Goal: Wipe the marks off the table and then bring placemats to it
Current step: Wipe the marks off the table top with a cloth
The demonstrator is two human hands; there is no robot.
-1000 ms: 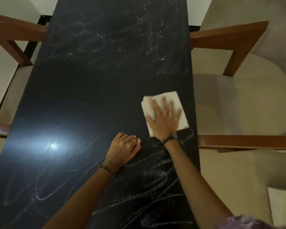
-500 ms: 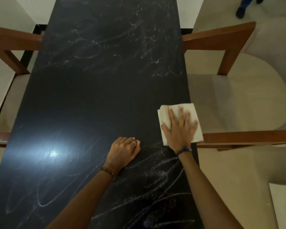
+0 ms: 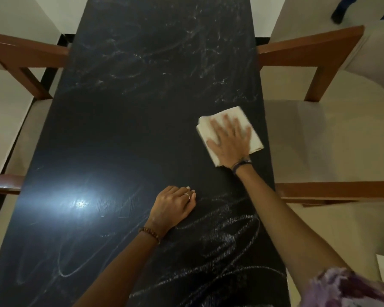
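Head view looks straight down a long dark table (image 3: 124,134) that's covered in chalky white scribbles (image 3: 228,229). The right hand (image 3: 230,140) lies flat on a folded white cloth (image 3: 205,127) near the table's right edge, fingers straight and spread apart. That makes sense for wiping, since a splayed palm pushes the whole pad down evenly instead of bunching it up. The cloth sits at the right end of a darker band that looks mostly clean, so the person is probably working across in strips.

The left hand (image 3: 172,208) rests on the table closer to the body, fingers curled under into a loose fist with nothing in it. It looks like a brace, something to lean on while the other arm reaches out. It's touching the top of the heaviest scribbles, which are untouched.

There's plenty left: faint swirls at the far end, loops at the near left, dense marks right under the arms. No placemats in sight, so that part hasn't started. Wooden-armed chairs with pale seats (image 3: 333,134) are tucked in on both sides, and the cloth is close to the edge by one of them.
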